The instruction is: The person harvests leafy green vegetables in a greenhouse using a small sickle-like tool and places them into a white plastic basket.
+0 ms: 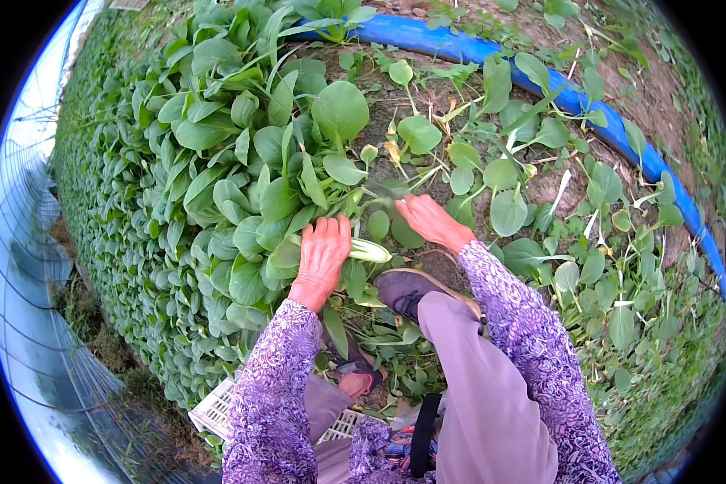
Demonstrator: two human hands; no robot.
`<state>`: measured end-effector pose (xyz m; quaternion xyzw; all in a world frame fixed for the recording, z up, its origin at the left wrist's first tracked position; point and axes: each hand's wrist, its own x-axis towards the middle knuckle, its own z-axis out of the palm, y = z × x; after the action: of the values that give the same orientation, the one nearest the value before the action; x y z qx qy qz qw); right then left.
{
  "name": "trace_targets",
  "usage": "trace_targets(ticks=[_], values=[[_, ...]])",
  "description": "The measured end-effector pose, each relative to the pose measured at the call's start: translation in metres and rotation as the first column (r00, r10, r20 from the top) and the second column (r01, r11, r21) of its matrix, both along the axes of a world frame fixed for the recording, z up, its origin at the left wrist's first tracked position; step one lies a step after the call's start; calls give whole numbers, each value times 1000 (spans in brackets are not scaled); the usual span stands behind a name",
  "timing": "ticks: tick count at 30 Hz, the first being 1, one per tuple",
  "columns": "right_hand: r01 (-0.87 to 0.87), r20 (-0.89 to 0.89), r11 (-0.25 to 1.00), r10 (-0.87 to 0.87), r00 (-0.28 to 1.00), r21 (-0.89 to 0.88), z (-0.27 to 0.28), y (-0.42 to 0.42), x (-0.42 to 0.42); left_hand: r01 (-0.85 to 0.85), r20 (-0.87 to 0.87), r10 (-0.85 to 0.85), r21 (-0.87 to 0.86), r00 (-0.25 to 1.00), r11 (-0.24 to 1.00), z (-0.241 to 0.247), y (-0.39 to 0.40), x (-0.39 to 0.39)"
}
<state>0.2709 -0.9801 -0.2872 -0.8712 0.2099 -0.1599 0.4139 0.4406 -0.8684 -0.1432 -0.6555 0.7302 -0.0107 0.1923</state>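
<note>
My left hand point(323, 257) is closed around a leafy green plant, probably bok choy, at the edge of the dense leaf bed. Its pale stem point(370, 250) sticks out to the right of my fingers, while its leaves merge with those around it. To the right, my right hand point(431, 221) grips a knife whose blurred grey blade point(382, 190) points left toward the plants. Most of the knife's handle is hidden in my fist. The blade's tip lies close to the stems above my left hand; whether it touches them I cannot tell.
A thick bed of leafy greens point(218, 181) spreads across the left. Loose and trimmed leaves point(508, 212) lie over the soil on the right, bordered by a blue hose point(605, 130). My shoe point(402, 290) stands just below my hands. A white plastic crate point(215, 406) sits beneath me.
</note>
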Motion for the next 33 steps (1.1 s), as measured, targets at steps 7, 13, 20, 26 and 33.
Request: trace_targets(ticks=[7,13,20,26,33], values=[[204,-218,940,-145,965,274,48,0,-13,19,-71,-17,34,997,999,5,3,9],[94,-202,969,-47,978,227,30,3,6,15,-114,-16,-6,993,1000,1,1,10],[114,-306,983,-64,950,147,43,16,-9,32,-144,-35,-19,989,999,4,11,22],[379,-152,750,-356,922,543,64,-2,-24,-32,-304,-3,-109,953,993,5,22,22],[170,-25,777,-196,980,606,29,-7,67,-28,-331,-23,-149,943,988,4,21,23]])
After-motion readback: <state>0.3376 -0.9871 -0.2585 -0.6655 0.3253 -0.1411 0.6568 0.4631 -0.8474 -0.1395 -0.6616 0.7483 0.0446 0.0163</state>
